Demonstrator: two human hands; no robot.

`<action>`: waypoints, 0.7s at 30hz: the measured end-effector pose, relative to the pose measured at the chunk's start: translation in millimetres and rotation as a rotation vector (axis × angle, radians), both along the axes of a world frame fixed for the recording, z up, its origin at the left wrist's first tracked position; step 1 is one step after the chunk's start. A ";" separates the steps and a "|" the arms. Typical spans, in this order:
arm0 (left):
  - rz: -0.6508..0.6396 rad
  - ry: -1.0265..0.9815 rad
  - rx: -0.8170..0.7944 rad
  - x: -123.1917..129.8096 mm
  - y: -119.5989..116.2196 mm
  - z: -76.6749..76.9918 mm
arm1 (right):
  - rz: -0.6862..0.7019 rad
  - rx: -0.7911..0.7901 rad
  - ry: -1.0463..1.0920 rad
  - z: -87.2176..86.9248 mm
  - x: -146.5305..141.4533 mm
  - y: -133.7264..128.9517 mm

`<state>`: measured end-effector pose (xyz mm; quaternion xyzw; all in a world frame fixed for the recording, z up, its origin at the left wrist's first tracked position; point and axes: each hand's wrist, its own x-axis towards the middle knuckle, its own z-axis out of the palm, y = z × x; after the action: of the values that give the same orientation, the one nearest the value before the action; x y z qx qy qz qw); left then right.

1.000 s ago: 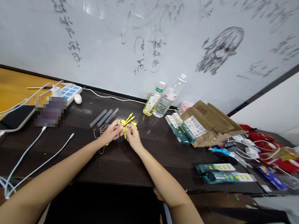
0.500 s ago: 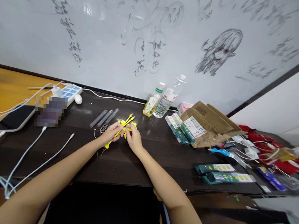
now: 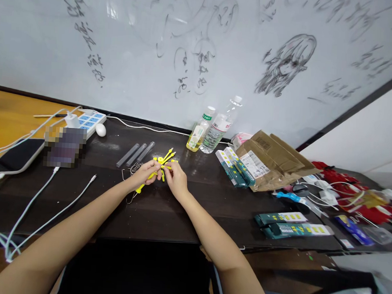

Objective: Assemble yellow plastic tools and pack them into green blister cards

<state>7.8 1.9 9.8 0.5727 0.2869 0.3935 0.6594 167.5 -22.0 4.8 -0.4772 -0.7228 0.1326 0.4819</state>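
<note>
Looks like smooth, bright plastic on the yellow parts (image 3: pixel 160 159). Gleams like clear plastic on the tubes (image 3: pixel 136 155), like thin metal on the wire (image 3: pixel 135 168). Shows dark, smooth, wood-like sheen on the desk (image 3: pixel 178 213), with pale smudges. Reflects light off the glossy whiteboard (image 3: pixel 137 71). Passes for clear plastic on the bottles (image 3: pixel 213 135), ridged on the larger. Turns matt, brown and creased, like paper, on the packet (image 3: pixel 278 166). Resembles printed card on the boxes (image 3: pixel 235 167), smooth dark glass on the phone (image 3: pixel 17 155), smooth white plastic on the power strip (image 3: pixel 90 124).
</note>
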 end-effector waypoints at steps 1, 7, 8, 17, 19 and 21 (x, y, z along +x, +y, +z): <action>0.006 -0.001 0.001 0.0 0.0 0.4 | 0.011 -0.010 0.054 -0.8 -0.8 0.7; 0.041 0.056 0.061 -0.6 0.0 0.7 | 0.167 -0.265 0.509 -6.2 -6.0 8.2; 0.036 0.074 0.073 -0.5 0.1 0.2 | 0.192 -0.297 0.568 -6.5 -6.3 9.4; -0.019 0.171 0.096 0.3 -1.0 -0.2 | 0.277 -0.330 0.815 2.9 -6.1 9.3; -0.016 0.173 0.096 0.7 -1.1 -0.7 | 0.279 -0.320 0.816 3.9 -5.9 9.3; -0.028 0.169 0.095 1.1 -1.0 -1.6 | 0.286 -0.314 0.803 3.7 -5.4 9.9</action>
<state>8.9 0.8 8.2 0.6384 0.3148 0.3477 0.6103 162.1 -12.1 8.5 -0.3506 -0.5085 0.4802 0.6228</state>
